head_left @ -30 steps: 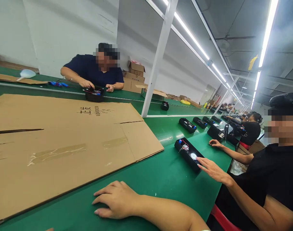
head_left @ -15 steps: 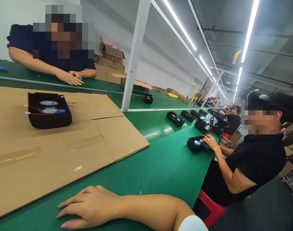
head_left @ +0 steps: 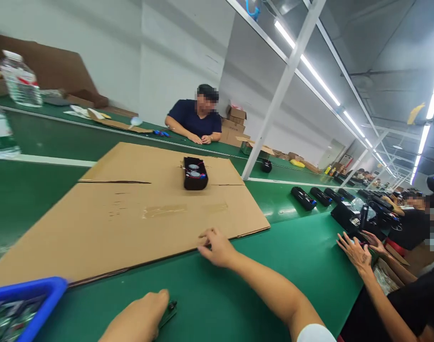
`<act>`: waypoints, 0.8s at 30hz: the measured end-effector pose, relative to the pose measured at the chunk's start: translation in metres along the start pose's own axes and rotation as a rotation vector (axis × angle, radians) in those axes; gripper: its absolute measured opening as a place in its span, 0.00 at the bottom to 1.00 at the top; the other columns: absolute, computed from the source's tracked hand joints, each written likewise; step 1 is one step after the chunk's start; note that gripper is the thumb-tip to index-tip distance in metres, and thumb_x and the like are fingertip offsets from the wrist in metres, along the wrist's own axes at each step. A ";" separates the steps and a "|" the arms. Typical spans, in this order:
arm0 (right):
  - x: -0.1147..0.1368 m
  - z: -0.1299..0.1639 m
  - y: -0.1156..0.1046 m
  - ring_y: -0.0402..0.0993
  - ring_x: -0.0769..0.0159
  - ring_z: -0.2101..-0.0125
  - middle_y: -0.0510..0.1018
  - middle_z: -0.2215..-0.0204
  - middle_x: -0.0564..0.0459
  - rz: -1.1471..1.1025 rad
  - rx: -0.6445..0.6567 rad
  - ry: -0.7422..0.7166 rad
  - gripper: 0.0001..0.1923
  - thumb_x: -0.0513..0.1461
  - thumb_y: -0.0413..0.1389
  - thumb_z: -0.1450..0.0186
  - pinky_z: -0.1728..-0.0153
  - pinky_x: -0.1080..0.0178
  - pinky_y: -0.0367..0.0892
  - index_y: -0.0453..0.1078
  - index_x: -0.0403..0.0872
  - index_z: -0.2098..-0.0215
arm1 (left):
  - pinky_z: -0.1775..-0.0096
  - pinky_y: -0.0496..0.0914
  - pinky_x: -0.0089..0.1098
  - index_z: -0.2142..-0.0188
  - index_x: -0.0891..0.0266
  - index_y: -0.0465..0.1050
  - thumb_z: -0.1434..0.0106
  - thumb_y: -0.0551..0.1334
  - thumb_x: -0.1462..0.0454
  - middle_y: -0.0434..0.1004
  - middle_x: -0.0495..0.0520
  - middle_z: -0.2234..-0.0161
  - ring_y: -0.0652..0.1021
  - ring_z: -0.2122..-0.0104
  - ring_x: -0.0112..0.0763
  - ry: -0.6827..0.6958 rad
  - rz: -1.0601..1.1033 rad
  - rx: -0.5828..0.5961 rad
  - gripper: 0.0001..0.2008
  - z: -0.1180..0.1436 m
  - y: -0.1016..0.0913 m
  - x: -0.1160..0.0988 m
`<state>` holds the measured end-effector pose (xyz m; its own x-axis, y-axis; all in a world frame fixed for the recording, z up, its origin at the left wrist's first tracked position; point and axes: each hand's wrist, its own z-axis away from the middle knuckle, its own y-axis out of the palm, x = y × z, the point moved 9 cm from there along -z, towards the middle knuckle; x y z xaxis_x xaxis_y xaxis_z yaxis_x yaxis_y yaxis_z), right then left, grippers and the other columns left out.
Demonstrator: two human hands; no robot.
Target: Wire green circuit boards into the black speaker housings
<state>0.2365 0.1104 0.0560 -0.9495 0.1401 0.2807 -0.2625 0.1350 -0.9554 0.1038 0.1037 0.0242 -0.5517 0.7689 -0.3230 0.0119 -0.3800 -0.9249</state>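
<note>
So here's the green workbench (head_left: 291,273), running right across the frame, and over its left and middle lies a big flattened cardboard sheet (head_left: 106,242), perhaps there to spare casings from scratches. Lower left, a blue bin (head_left: 56,286) pokes in, loaded with what look like electronic parts, seemingly parked there for easy reach. Near the centre of the frame, on the cardboard sheet, sits a black speaker housing (head_left: 196,182), its two round discs and red wires facing us, which likely keeps the inside accessible. Now the hands! Below centre, the right hand (head_left: 218,247) shows nothing in it, fingers loosely spread and curved over the sheet's near edge; whether they touch, I can't tell. Bottom left of centre, the left hand (head_left: 140,316) pinches a small green circuit board (head_left: 169,315), mostly hidden, one end poking free, probably to spare its parts.
</note>
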 end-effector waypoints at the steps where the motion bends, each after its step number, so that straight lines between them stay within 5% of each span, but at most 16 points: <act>1: 0.000 -0.016 -0.006 0.69 0.71 0.60 0.65 0.55 0.48 0.029 -0.009 0.011 0.16 0.35 0.53 0.39 0.57 0.66 0.65 0.59 0.43 0.52 | 0.64 0.67 0.34 0.65 0.67 0.71 0.56 0.54 0.81 0.76 0.62 0.65 0.77 0.63 0.45 -0.009 -0.019 0.022 0.19 0.003 -0.004 -0.005; 5: 0.002 -0.085 -0.034 0.56 0.59 0.45 0.55 0.45 0.41 0.160 -0.049 0.048 0.19 0.33 0.53 0.40 0.49 0.57 0.58 0.59 0.41 0.51 | 0.63 0.67 0.35 0.65 0.68 0.71 0.53 0.52 0.81 0.76 0.65 0.66 0.77 0.63 0.45 -0.049 -0.045 0.088 0.18 0.010 -0.012 -0.020; 8: 0.007 -0.130 -0.050 0.55 0.55 0.45 0.48 0.40 0.40 0.245 -0.061 0.058 0.15 0.32 0.50 0.38 0.49 0.52 0.57 0.61 0.42 0.52 | 0.61 0.67 0.35 0.63 0.69 0.71 0.50 0.51 0.81 0.76 0.66 0.64 0.77 0.61 0.44 -0.073 -0.015 0.073 0.18 0.009 -0.016 -0.021; 13: 0.014 -0.178 -0.059 0.63 0.58 0.52 0.62 0.48 0.46 0.309 -0.083 0.077 0.16 0.39 0.51 0.35 0.53 0.51 0.63 0.61 0.44 0.49 | 0.58 0.68 0.36 0.61 0.70 0.72 0.45 0.54 0.79 0.76 0.65 0.61 0.76 0.58 0.41 -0.115 0.010 0.096 0.14 0.007 -0.015 -0.019; 18: 0.013 -0.175 -0.050 0.68 0.63 0.58 0.68 0.55 0.47 0.292 -0.140 0.075 0.17 0.42 0.52 0.36 0.59 0.55 0.67 0.63 0.42 0.51 | 0.56 0.69 0.40 0.60 0.69 0.71 0.40 0.58 0.70 0.75 0.57 0.59 0.75 0.58 0.35 -0.133 0.022 0.120 0.08 0.006 -0.016 -0.019; 24: -0.010 -0.113 -0.048 0.69 0.66 0.61 0.70 0.58 0.50 0.208 -0.275 0.057 0.13 0.42 0.50 0.35 0.59 0.57 0.67 0.65 0.43 0.56 | 0.55 0.69 0.41 0.63 0.68 0.71 0.40 0.59 0.67 0.75 0.56 0.61 0.75 0.58 0.34 -0.121 0.046 0.120 0.06 0.008 -0.018 -0.021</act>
<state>0.2782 0.2129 0.1096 -0.9646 0.2462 0.0944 -0.0007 0.3555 -0.9347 0.1088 0.0904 0.0496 -0.6491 0.6847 -0.3316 -0.0564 -0.4779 -0.8766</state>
